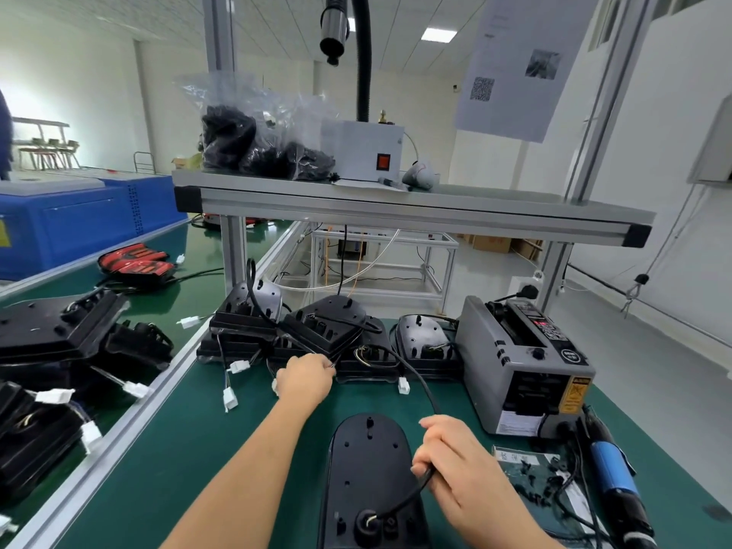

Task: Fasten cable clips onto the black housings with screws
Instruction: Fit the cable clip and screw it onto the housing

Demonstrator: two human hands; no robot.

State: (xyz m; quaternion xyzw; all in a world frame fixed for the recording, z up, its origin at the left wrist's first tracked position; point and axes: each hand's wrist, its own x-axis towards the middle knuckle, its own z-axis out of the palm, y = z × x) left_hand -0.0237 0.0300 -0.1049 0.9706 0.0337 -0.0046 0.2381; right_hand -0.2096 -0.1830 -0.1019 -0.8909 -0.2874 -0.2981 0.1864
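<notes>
The right hand (455, 465) clamps a thin black cable (410, 497) — the rounded black plastic housing (366, 461) lies just left of it. The left hand (305, 376) curls against stacked black housings (325, 326) ahead — grip unclear.

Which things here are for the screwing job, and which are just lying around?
For the job: black housing, its cable in the right hand, stacked housings, small black parts, blue screwdriver.
Lying about: tape dispenser, plastic bags, red units.
</notes>
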